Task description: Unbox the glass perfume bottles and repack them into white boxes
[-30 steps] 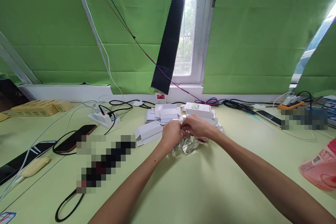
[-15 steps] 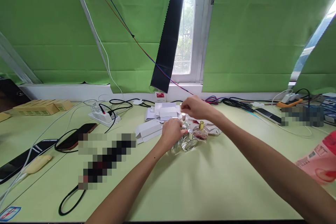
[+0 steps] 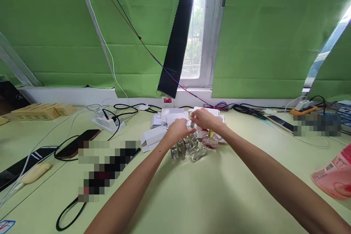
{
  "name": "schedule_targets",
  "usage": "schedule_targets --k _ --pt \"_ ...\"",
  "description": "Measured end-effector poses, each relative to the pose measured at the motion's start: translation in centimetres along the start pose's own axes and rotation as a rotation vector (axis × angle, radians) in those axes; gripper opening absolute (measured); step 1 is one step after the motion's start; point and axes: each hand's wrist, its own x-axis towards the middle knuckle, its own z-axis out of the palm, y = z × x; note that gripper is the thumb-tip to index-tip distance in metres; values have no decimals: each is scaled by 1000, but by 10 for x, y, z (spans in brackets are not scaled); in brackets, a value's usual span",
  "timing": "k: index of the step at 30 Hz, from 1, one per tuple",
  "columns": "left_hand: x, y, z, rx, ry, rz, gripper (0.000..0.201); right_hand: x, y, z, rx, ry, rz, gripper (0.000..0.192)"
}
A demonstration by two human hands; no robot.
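Observation:
Several small clear glass perfume bottles (image 3: 197, 153) stand in a cluster at the middle of the pale green table (image 3: 192, 197). One of them, a red-tinted bottle (image 3: 210, 142), has a gold cap. My left hand (image 3: 177, 128) reaches over the cluster and grips one upright glass bottle (image 3: 192, 138) near its neck. My right hand (image 3: 204, 119) meets it from the right, its fingertips pinched on that bottle's cap. The fingers hide the cap itself. A pile of white cartons (image 3: 175, 116) lies just behind both hands.
A flattened white carton (image 3: 153, 137) lies left of the bottles. Phones (image 3: 76, 143), black cables (image 3: 68, 215) and a white power strip (image 3: 108, 122) are at the left. Tan boxes (image 3: 41, 111) sit far left, a pink packet (image 3: 334, 177) at the right edge, and more cables (image 3: 246, 109) run along the window wall.
My right hand, raised above the bottles half a second ago, has come back down onto the bottle's top. My left hand has shifted slightly away from me, uncovering two bottles at the cluster's left.

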Motion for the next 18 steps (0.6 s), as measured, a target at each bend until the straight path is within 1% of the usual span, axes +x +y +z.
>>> schedule_targets --k 4,11,14,18 --pt "18 3 -1 -30 -48 37 37 9 -1 7 -21 -55 15 29" --pt "26 -6 5 -97 -91 36 39 8 -2 6 -7 -95 -8 24" --pt "28 -8 8 -135 -94 42 34 5 -4 4 -9 -108 -16 22" --pt "28 -10 14 -193 -68 63 25 2 -6 4 -18 -108 -34 21"
